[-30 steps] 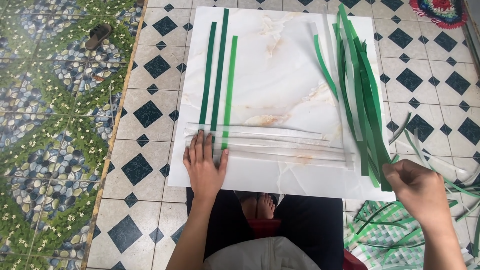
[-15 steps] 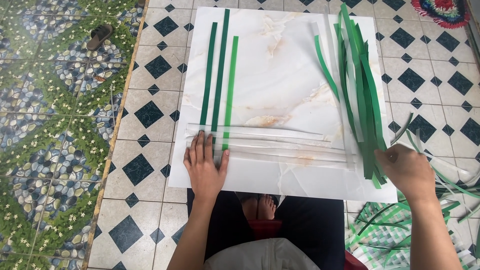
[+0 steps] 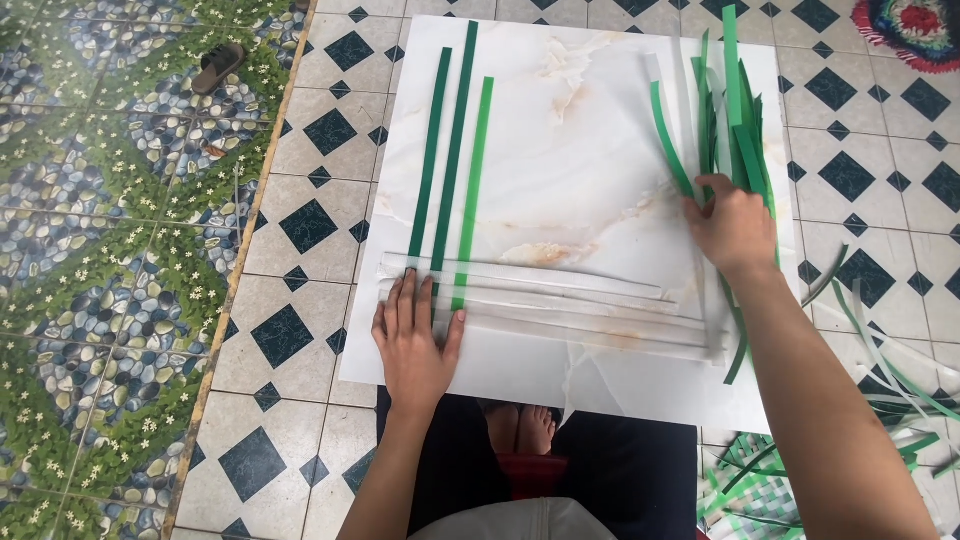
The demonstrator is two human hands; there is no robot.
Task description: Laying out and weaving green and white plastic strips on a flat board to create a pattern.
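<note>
Since the earlier frame, right hand had moved from the near right corner of the marble-patterned board up along its right edge to the loose bundle of green strips. Left hand had not shifted.

Left hand: lay flat, palm down, fingers extended and only slightly parted, pressing on the left ends of the white strips. Those strips ran crosswise over the board close to its near edge, from the left edge almost to the right edge, stacked one just beside another.

Three upright green strips lay along the left part of the board, running from the far edge down to the white strips; their lower ends met the white strips just beyond the left fingertips. Whether they passed over or under could not be resolved.

Right hand: back of hand toward camera, fingers curled onto the lower part of the green bundle. Exact pinch, and which strip, could not be told, since the fingers were hidden behind the knuckles. Bundle fanned out toward the far right corner; one green strip trailed below the wrist past the white strips.

Board rested on a tiled floor. A sandal lay well off to the far left. Woven green-and-white strip work lay on the floor off the near right corner.
</note>
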